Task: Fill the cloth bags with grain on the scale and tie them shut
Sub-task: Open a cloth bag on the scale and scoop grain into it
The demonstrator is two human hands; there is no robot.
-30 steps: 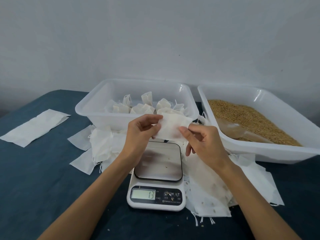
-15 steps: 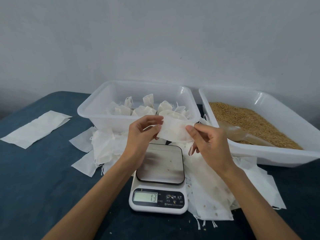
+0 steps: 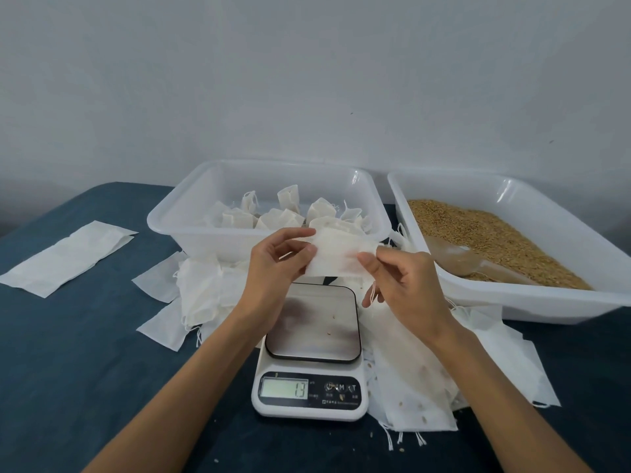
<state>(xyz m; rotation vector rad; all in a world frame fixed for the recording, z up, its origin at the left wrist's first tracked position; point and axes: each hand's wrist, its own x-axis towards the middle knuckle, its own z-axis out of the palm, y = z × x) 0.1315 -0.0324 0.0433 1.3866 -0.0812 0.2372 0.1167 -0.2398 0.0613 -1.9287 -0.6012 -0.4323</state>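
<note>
Left hand (image 3: 276, 261) and right hand (image 3: 406, 285) each pinch an edge of one empty cloth bag (image 3: 336, 256), held above the scale (image 3: 312, 349), likely to open its mouth for filling. Two tubs: the left tub (image 3: 177, 230) holds tied bags, the right tub (image 3: 546, 302) holds grain (image 3: 478, 230) and one scoop (image 3: 457, 259).

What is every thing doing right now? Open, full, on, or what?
Cloth bag: empty, pinched by both hands.
Left hand: pinching bag.
Right hand: pinching bag.
Scale: on, platform bare.
Right tub: holds grain, scoop.
Left tub: holds filled bags.
</note>
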